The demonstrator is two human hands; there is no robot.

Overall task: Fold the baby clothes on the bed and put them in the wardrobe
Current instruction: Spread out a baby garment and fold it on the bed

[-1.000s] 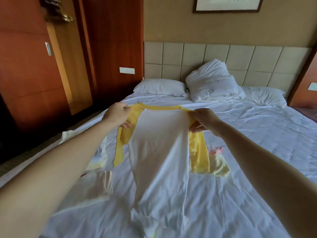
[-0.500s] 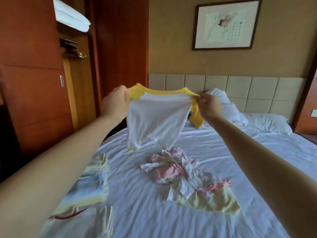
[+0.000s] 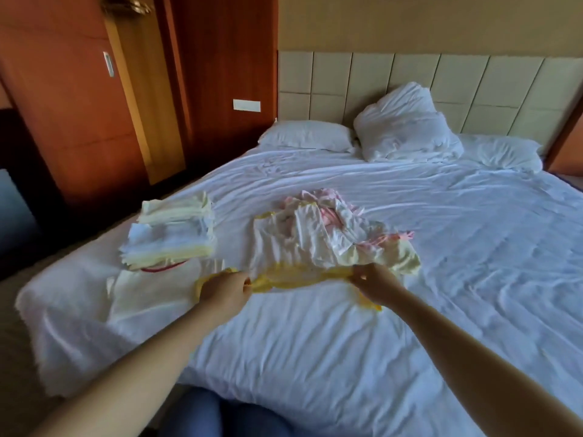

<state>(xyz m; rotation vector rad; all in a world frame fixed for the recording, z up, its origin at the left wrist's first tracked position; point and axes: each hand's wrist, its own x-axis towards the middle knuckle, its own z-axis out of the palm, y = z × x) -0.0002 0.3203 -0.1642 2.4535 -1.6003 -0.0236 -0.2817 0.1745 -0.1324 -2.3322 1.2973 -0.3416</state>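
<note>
The left grip [image 3: 222,293], a bare hand, pinches the yellow neck edge of a white shirt [image 3: 274,247] between curled fingers and thumb. The right grip [image 3: 373,280] pinches the same yellow edge further to the right, so the neckline stretches between the two. The shirt lies low on the bed [image 3: 315,348]. Its white body spreads away from the person and runs up over a loose pile of pink and white baby clothes [image 3: 328,209] in the middle of the sheet. One yellow sleeve [image 3: 369,305] shows under the right wrist.

To the left of the shirt, a stack of folded clothes [image 3: 170,234] sits near the bed's edge. Just in front of the stack, a pale garment [image 3: 151,298] lies flat.

Three white pillows rest against the padded headboard [image 3: 473,83]: a flat one [image 3: 306,135], a puffed one [image 3: 407,127] and another [image 3: 504,152] at the far right. The wooden wardrobe [image 3: 72,121] stands beyond the bed's left side.
</note>
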